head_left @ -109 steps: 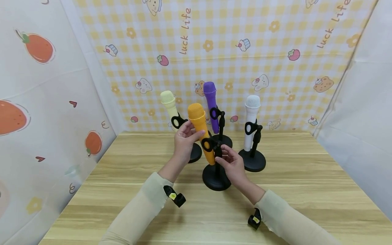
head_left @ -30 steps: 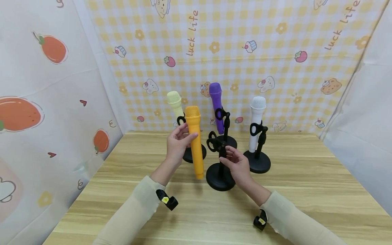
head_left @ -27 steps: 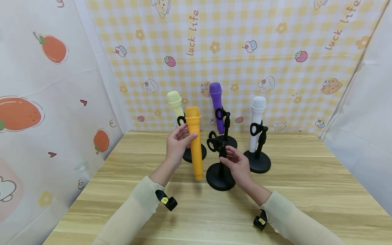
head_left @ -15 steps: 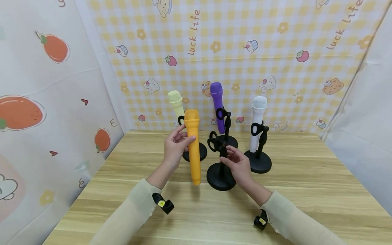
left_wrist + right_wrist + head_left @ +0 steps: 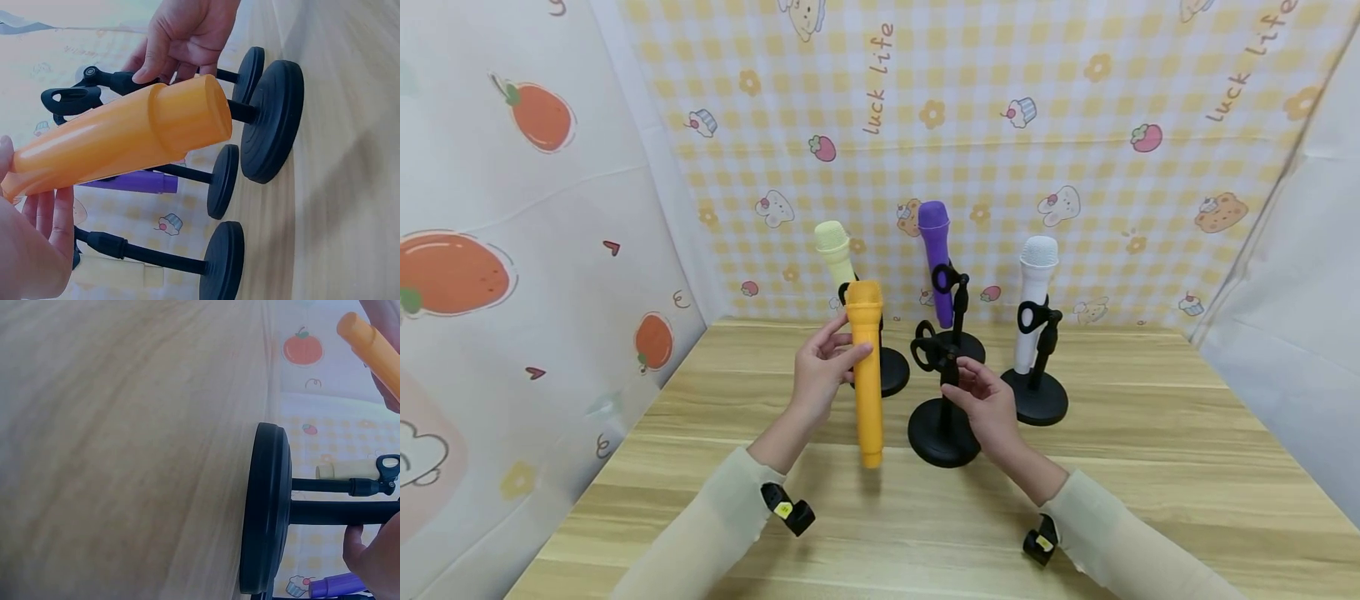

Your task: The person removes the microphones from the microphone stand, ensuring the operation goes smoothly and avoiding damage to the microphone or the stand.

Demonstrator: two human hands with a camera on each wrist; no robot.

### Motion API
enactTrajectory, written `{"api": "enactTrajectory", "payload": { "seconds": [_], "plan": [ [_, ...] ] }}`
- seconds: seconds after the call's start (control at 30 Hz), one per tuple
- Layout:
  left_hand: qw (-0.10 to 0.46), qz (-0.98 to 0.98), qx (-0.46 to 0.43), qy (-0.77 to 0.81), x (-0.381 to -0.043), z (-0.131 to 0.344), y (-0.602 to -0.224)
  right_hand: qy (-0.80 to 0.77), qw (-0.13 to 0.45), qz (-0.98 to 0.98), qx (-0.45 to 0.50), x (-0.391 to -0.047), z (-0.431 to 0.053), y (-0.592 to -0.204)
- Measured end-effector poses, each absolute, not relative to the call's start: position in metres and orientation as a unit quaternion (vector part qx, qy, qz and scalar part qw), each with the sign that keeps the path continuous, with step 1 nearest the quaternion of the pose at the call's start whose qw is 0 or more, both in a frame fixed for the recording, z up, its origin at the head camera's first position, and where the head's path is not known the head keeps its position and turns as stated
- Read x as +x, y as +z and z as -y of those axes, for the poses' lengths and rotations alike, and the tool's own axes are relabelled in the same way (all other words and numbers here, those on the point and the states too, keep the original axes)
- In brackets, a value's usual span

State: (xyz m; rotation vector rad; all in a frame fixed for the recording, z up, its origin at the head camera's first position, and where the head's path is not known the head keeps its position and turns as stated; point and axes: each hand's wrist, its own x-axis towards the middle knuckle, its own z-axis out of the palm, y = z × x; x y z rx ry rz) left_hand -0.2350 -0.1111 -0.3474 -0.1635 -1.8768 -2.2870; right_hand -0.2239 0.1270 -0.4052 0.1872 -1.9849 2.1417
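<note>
An orange microphone (image 5: 868,392) is pinched upright between the thumb and fingers of my left hand (image 5: 820,371), raised off the table to the left of the front stand. The same orange microphone (image 5: 125,134) crosses the left wrist view, its tail end towards the camera's right. My right hand (image 5: 988,404) holds the post of the front black microphone stand (image 5: 943,433) just below its clip; that clip has nothing in it. In the right wrist view, the thumb of my right hand (image 5: 378,559) lies against this post, above the round base (image 5: 265,509).
Behind stand three more black stands bearing microphones: a pale yellow one (image 5: 835,250) at left, a purple one (image 5: 935,242) in the middle, a white one (image 5: 1036,267) at right. A checked cloth (image 5: 970,75) hangs behind the wooden table (image 5: 1112,467).
The orange microphone was in the front stand's clip; it has come out and moved left and down with my left hand. My right hand stays on the post.
</note>
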Motion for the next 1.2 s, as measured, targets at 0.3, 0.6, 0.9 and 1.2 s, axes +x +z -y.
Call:
{"api": "enactTrajectory", "payload": {
  "seconds": [0.3, 0.6, 0.9, 1.2],
  "plan": [
    [0.086, 0.641, -0.034, -0.762, -0.228, 0.122, -0.351, 0.723, 0.109, 0.680, 0.062, -0.224, -0.127, -0.405],
    [0.075, 0.646, -0.012, -0.760, -0.222, 0.134, -0.358, 0.723, 0.111, 0.678, 0.070, -0.225, -0.128, -0.404],
    [0.076, 0.660, -0.001, -0.747, -0.214, 0.149, -0.359, 0.714, 0.106, 0.690, 0.063, -0.224, -0.127, -0.400],
    [0.073, 0.670, 0.022, -0.738, -0.206, 0.164, -0.360, 0.718, 0.093, 0.687, 0.061, -0.224, -0.125, -0.398]
  ]
}}
